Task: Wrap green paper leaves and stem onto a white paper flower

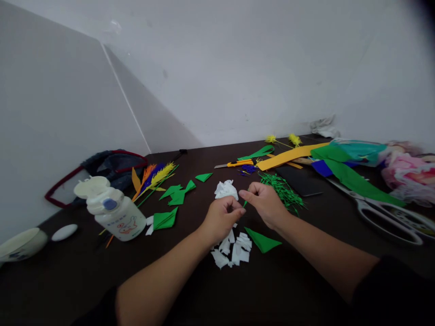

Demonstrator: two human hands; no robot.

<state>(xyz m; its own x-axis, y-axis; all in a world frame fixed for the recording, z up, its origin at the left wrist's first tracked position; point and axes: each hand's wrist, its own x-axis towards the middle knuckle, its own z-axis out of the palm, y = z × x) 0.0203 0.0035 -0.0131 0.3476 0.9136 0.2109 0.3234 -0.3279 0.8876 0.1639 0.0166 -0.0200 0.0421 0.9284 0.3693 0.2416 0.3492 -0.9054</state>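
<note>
My left hand (pixel 220 220) and my right hand (pixel 264 204) meet above the middle of the dark table, thumbs and fingers pinched. A small green paper strip (pixel 245 204) runs between their fingertips, its ends hidden. Beneath and in front of my left hand lie torn white paper pieces (pixel 240 250). A crumpled white paper bundle (pixel 226 189) sits just behind the hands. Close to my right forearm is a green paper triangle (pixel 263 241). Beyond my right hand lies a heap of thin green twisted strips (pixel 283 192).
At left stand a white bottle (pixel 117 213) with its lid up and a bowl (pixel 23 244). Green paper pieces (pixel 165 219) and yellow paper wheat ears (pixel 164 174) lie nearby. A yellow utility knife (pixel 239 163) lies at the back; large scissors (pixel 374 210) rest at right.
</note>
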